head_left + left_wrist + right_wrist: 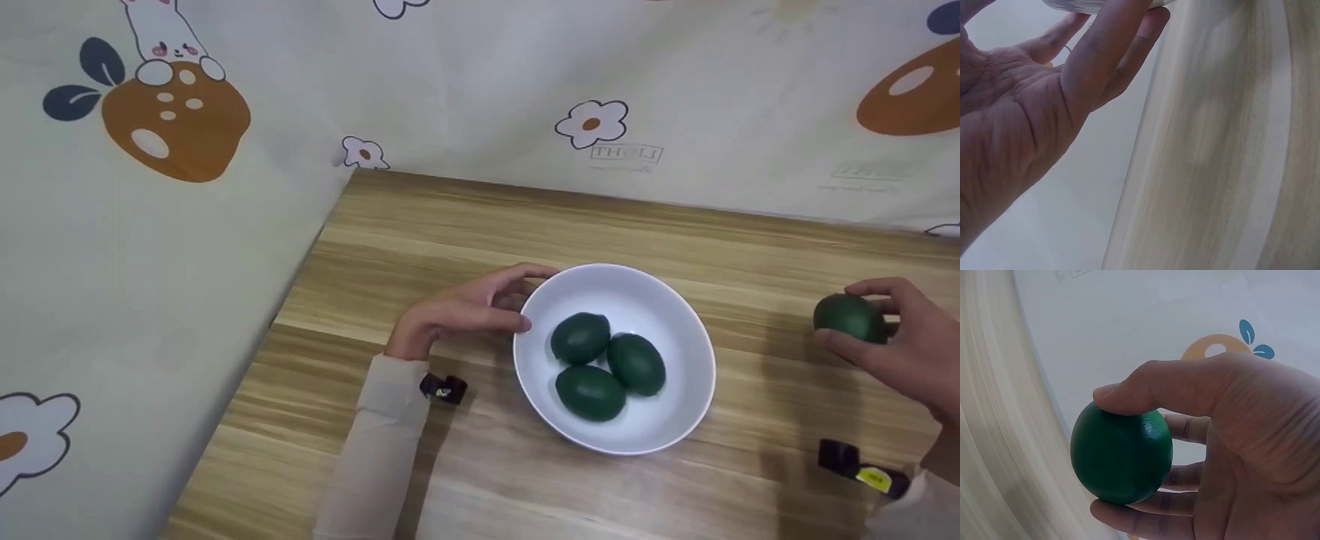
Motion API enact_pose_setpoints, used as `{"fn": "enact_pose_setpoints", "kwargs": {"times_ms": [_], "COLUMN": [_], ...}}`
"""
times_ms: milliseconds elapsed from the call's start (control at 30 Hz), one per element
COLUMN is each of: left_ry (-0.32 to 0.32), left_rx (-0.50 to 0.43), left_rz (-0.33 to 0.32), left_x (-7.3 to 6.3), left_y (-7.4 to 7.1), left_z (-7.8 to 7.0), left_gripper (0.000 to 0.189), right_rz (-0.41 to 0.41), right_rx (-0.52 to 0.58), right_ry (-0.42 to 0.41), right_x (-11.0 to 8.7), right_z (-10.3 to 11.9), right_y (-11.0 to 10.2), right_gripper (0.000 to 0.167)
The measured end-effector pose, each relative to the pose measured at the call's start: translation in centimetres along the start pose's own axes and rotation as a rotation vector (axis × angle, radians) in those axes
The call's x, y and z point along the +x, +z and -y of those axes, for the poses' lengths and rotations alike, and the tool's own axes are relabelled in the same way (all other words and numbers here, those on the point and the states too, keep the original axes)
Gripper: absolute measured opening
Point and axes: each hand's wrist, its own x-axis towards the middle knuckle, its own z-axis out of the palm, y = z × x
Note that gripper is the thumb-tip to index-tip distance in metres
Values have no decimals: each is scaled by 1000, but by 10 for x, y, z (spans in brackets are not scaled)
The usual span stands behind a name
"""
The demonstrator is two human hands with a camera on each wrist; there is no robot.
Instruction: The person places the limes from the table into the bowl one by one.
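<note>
A white bowl stands on the table with three dark green limes grouped in it. At its left side my left hand grips the rim, thumb at the edge and fingers around the outer wall. Only a sliver of the bowl shows above the fingers in the left wrist view. Off to the right of the bowl, my right hand holds another green lime. The right wrist view shows the thumb on one side of this lime and the fingers on the other.
The wood-grain table meets a pale printed sheet along its back and left edges. A black wrist device sits by the left sleeve, and another black device with a yellow label by the right.
</note>
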Motion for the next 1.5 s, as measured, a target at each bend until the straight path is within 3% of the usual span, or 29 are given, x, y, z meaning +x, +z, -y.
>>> {"fn": "enact_pose_setpoints", "kwargs": {"times_ms": [367,833,1000,1333,1500], "left_ry": [14,-5,6,20,23], "left_rx": [1,-16,4,5,-16], "left_rz": [7,14,4,20,18], "left_x": [1,5,-1,1,0], "left_y": [1,3,-1,-2,-2], "left_z": [0,1,0,-3,0], "left_gripper": [76,75,75,76,76], "right_rz": [51,-6,9,18,62], "right_rx": [3,10,38,20,29], "right_ry": [-17,8,3,-15,-46], "right_x": [3,-4,-3,-5,-3], "right_z": [5,12,21,36,39], "right_y": [1,8,11,8,11], "right_gripper": [69,69,71,70,69]}}
